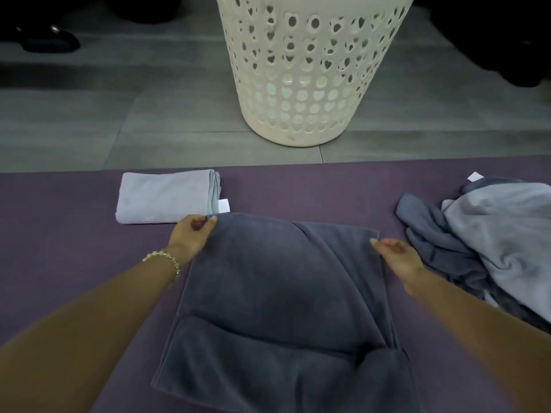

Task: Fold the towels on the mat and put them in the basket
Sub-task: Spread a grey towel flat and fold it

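A dark grey towel (280, 293) lies doubled over on the purple mat (59, 263) in front of me. My left hand (192, 234) pinches its far left corner. My right hand (398, 257) pinches the far right corner. A folded pale lilac towel (164, 198) with a white tag lies on the mat just beyond my left hand. To the right sits a loose heap of unfolded towels (492, 248), dark grey and pale blue. The cream perforated basket (307, 70) stands on the floor beyond the mat.
Grey floor tiles (89, 114) run between the mat's far edge and the basket. Dark shapes, one like a black shoe (50, 40), lie at the far left, and more dark shapes fill the far right corner.
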